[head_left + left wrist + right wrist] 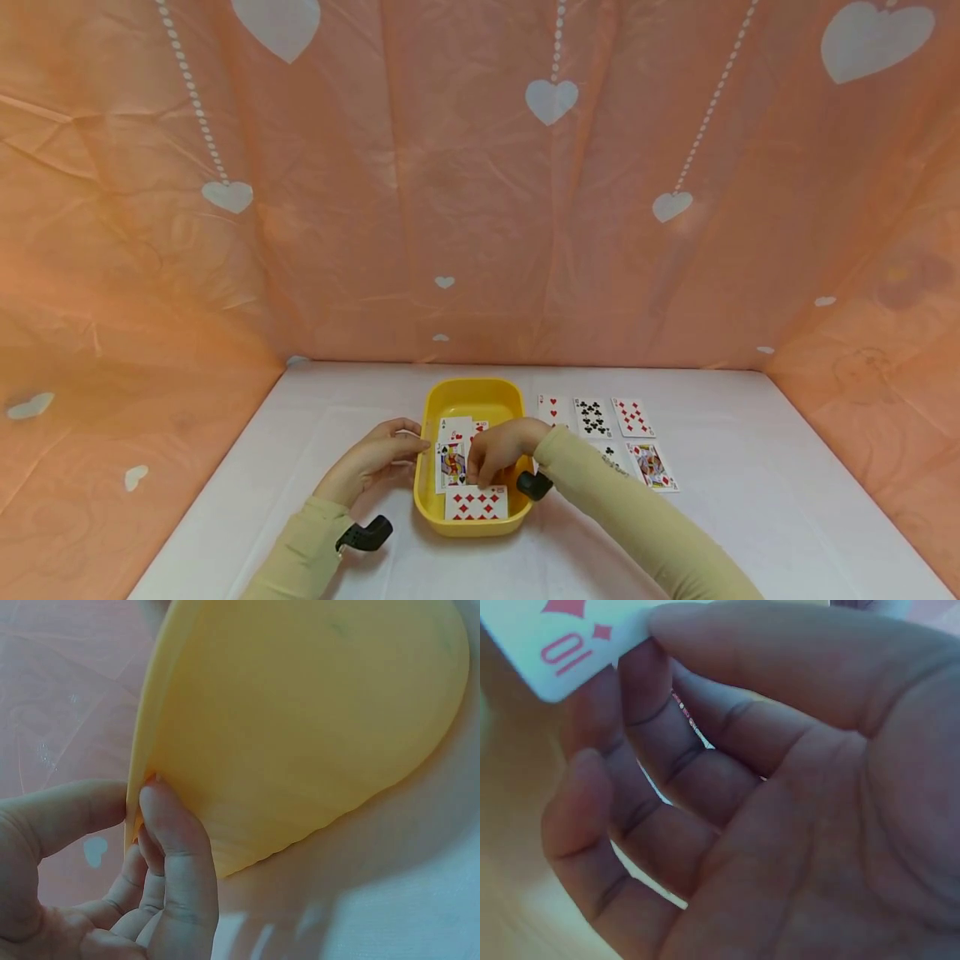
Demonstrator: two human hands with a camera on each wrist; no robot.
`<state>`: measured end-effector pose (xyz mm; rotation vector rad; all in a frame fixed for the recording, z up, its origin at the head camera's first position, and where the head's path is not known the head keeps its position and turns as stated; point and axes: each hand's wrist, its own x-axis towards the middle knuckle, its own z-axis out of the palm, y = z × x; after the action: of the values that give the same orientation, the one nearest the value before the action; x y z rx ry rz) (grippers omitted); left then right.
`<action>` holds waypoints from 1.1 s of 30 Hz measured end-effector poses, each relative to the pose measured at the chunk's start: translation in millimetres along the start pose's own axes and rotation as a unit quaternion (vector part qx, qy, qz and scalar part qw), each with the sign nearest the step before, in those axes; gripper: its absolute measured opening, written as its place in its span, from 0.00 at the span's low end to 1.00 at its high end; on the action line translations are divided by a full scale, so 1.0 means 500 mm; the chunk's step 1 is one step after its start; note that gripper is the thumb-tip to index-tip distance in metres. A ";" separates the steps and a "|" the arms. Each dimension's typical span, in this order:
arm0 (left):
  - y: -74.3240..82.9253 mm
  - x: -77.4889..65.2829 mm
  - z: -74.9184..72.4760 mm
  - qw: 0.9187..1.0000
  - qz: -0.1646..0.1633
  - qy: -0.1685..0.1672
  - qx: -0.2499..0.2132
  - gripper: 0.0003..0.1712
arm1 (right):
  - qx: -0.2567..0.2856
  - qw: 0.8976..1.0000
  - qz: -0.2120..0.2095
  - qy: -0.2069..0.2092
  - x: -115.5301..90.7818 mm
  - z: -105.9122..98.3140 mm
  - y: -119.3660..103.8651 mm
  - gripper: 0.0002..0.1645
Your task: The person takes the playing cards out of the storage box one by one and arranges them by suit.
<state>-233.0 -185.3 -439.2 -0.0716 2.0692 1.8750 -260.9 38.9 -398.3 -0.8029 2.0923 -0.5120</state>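
A yellow plastic tray (472, 529) stands on the table with several playing cards in it. My left hand (382, 457) pinches its left rim between thumb and fingers; the left wrist view shows the tray's outer wall (322, 712) up close. Over the tray, my right hand (501, 450) pinches the ten of diamonds (476, 507) near its upper corner. That corner, the card's red 10 (564, 652), shows under the thumb in the right wrist view. Behind it in the tray lie a spade face card (452, 467) and an ace (455, 428), partly covered.
To the tray's right, face-up cards lie in two rows on the white tablecloth: a hearts card (552, 407), a clubs card (592, 417), a diamonds card (633, 417) and a red face card (652, 465) among them. My right sleeve (637, 508) hides part of the nearer row.
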 end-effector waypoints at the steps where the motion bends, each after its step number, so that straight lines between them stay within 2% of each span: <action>1: 0.000 0.000 0.000 1.000 -0.001 0.000 0.000 0.20 | -0.002 1.000 0.000 0.003 -0.001 -0.001 0.000 0.04; 4: 0.002 0.001 0.001 1.000 -0.001 -0.002 0.001 0.20 | 0.005 1.000 -0.001 0.024 -0.004 -0.005 0.002 0.04; 8: 0.005 0.002 0.000 1.000 0.001 -0.003 0.002 0.20 | 0.055 0.997 -0.015 0.054 -0.013 -0.017 0.009 0.04; 13: 0.004 0.002 -0.004 1.000 -0.001 -0.003 0.005 0.21 | 0.134 0.987 -0.040 0.078 -0.037 -0.042 0.023 0.03; 19: 0.002 -0.002 -0.012 1.000 0.002 -0.007 0.001 0.23 | 0.176 0.975 -0.073 0.110 -0.082 -0.068 0.047 0.03; 26: 0.000 -0.007 -0.022 1.000 0.005 -0.007 0.003 0.20 | 0.231 0.955 -0.106 0.153 -0.142 -0.075 0.104 0.05; 33: 0.002 -0.010 -0.022 1.000 -0.001 -0.001 0.006 0.21 | 0.269 0.934 -0.122 0.200 -0.228 -0.047 0.184 0.08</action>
<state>-230.9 -196.9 -436.1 -0.0690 2.0772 1.8606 -260.6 185.7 -377.1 -0.6662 2.0521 -1.4144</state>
